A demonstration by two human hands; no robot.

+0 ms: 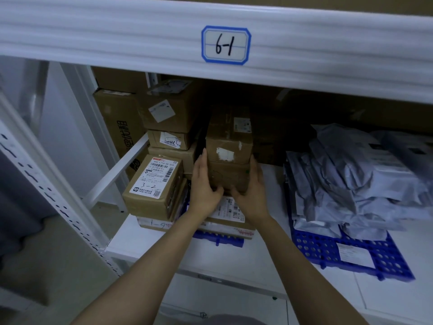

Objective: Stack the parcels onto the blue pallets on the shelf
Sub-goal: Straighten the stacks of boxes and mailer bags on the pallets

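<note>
at the shelf front, left hand [203, 184] and right hand [251, 191] clamp opposite sides of a small brown carton [228, 175], fingers spread, atop flat parcels on the left blue pallet [218, 238]. seat it squarely under the upper carton [228, 137]; release evenly.

Single head-worn wide-angle view, facing forward and down, close into the shelf [164, 238] bay, upper beam [117, 38] overhead, forearms reaching in from below

The left blue pallet [219, 238] is mostly buried under boxes, only its front edge showing. The print on the white label [355, 255] lying on the right blue pallet [314, 248] is too blurred to read, and the grey bags [356, 184] run off the right edge.
</note>
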